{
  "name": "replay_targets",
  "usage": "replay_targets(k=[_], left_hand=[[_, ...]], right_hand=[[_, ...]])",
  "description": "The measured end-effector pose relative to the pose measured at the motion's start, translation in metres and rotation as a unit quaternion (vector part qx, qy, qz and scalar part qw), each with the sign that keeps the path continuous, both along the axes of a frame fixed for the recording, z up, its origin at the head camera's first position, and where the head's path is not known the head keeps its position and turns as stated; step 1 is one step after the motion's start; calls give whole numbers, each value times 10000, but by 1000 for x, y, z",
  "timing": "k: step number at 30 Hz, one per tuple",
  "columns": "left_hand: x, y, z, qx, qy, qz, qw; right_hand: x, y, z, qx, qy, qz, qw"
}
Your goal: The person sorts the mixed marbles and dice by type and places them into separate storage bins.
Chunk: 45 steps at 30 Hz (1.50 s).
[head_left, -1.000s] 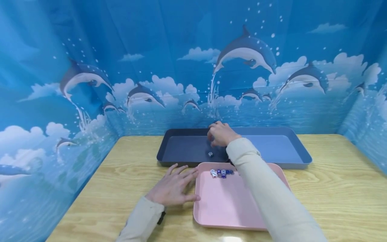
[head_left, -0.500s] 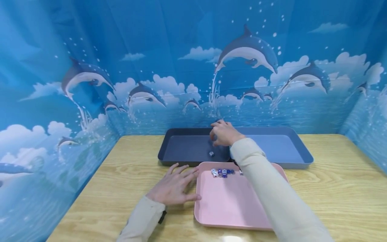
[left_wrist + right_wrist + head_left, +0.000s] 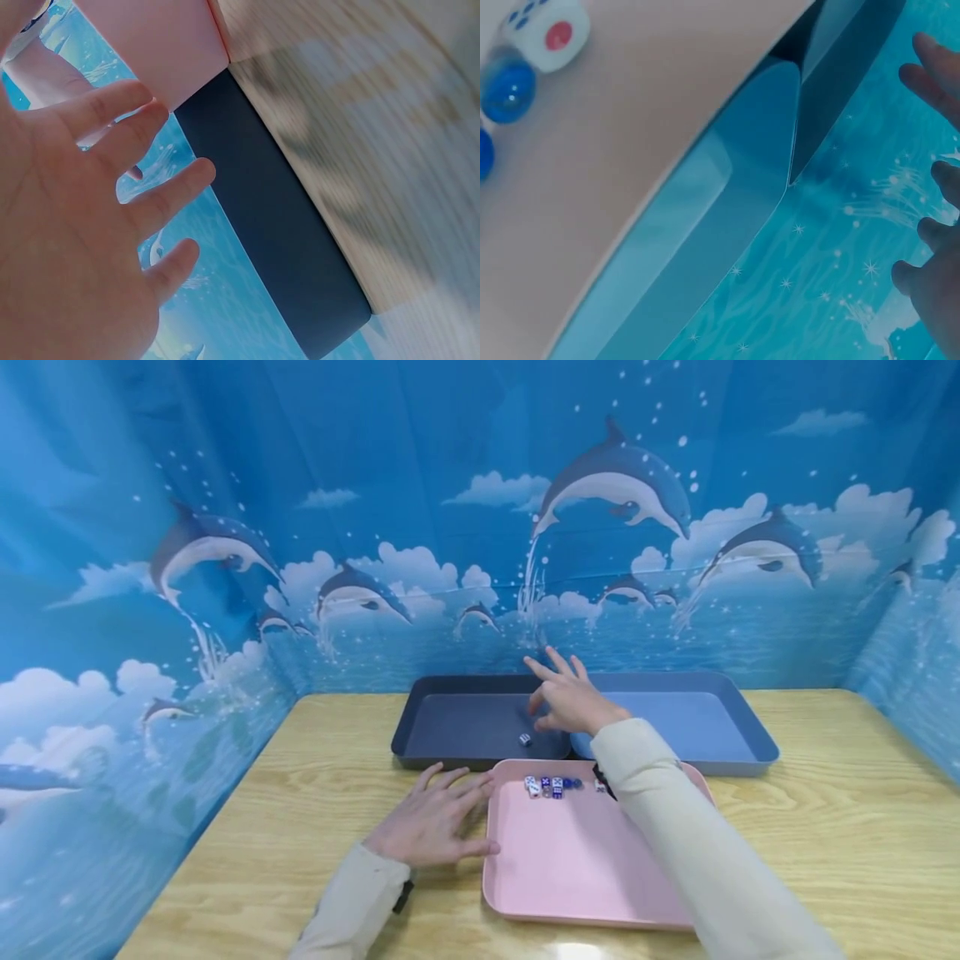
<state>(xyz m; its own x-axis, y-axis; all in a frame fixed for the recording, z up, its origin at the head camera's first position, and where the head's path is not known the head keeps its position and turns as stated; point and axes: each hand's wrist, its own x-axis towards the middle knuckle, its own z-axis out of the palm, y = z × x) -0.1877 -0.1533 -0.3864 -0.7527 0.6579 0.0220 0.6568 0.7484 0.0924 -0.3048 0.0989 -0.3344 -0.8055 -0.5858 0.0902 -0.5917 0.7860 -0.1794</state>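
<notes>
My left hand [image 3: 431, 822] lies with spread fingers along the left side of the pink tray [image 3: 577, 877], thumb and fingertips right at its rim. Fingers apart and nothing between them, my right hand [image 3: 573, 693] hovers where the dark tray [image 3: 465, 727] meets the blue tray [image 3: 690, 718]. A small die [image 3: 525, 739] sits in the dark tray, below that hand. Along the pink tray's far side are white dice [image 3: 532, 787], blue dice [image 3: 557, 787] and blue marbles [image 3: 572, 783]. The right wrist view shows a white die [image 3: 551, 34] and a blue marble [image 3: 508, 90] close up.
All three trays stand on a wood-grain table [image 3: 300, 793], the dark and blue ones side by side behind the pink one. A dolphin-print curtain [image 3: 420, 527] rises right behind them. The right sleeve [image 3: 690, 843] covers part of the pink tray.
My right hand's curled fingers have spread out, and the hand has shifted slightly right. My left hand and the die in the dark tray stay where they were.
</notes>
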Motion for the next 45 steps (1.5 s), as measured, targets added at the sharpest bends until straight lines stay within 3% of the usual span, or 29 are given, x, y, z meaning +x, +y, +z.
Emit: replay_targets(k=[11,23,29,36,45], left_hand=[[0,-1,0,-56,-56,84,9999],[0,-1,-1,-4,-67,46,10000],[0,0,-1,-11,-61,48,10000],[0,1,0,-69,-98,105,9999],[0,0,1,-58,-40,60,10000]], right_hand=[[16,5,2,-255,36,158,9995],[35,-1,-1,-264,50,687,9973],[43,-3,-8,-305,-251,752,9964],[45,-4,-17,-109,-133,945,9954],[43,-6,-25,194,-394,1156,9923]])
